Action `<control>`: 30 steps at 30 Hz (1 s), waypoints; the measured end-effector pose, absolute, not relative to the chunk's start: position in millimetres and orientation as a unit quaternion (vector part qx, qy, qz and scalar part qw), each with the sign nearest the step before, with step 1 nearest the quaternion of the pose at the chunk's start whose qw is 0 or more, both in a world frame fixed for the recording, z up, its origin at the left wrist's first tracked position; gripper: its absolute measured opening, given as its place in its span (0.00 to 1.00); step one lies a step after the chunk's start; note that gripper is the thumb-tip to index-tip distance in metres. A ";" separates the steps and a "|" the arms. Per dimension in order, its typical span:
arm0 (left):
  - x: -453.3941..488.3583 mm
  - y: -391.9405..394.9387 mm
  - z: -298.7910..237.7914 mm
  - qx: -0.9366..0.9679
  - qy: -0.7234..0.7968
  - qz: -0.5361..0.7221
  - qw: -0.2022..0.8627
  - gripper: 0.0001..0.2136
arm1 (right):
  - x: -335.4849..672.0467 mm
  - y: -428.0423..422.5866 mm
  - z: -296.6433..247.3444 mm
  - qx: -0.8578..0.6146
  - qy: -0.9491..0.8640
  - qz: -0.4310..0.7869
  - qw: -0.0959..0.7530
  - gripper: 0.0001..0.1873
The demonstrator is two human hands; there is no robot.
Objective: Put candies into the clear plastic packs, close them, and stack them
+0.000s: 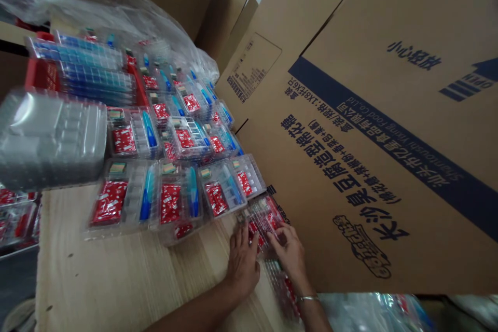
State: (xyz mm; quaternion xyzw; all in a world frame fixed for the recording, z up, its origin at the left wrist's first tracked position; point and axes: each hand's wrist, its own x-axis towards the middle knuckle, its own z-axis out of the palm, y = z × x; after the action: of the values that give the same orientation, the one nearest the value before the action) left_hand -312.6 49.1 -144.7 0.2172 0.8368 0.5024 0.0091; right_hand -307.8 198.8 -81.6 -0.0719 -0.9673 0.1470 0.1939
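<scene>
in the head view, the left hand (pixel 241 264) lay half open, its fingers resting against a clear plastic tray of red packets (pixel 261 220), while the right hand (pixel 288 254) pinched the tray's edge in a narrow grip, both low on a wooden table (pixel 116 280) beside a cardboard box (pixel 373 166).

Both bare hands are held low, just beside each other. The left hand (pixel 243 264) is kept fairly flat, back turned up, fingers (pixel 241 236) extended forward. The right hand (pixel 287 253) is angled inward, fingers (pixel 277 238) bent toward the left hand. The left forearm (pixel 202 308) is brought in diagonally from the lower edge; the right forearm (pixel 317 316) is held steeper.
</scene>
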 end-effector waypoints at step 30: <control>-309.5 49.7 -146.9 0.244 0.845 0.475 0.019 0.34 | -303.0 192.0 -83.9 -0.040 -0.984 -0.004 0.174 0.14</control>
State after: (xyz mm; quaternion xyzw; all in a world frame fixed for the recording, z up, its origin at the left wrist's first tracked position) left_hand -309.5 49.7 -146.9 0.2437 0.8453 0.4750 0.0193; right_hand -303.0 192.0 -83.9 -0.0403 -0.9839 -0.0035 0.1738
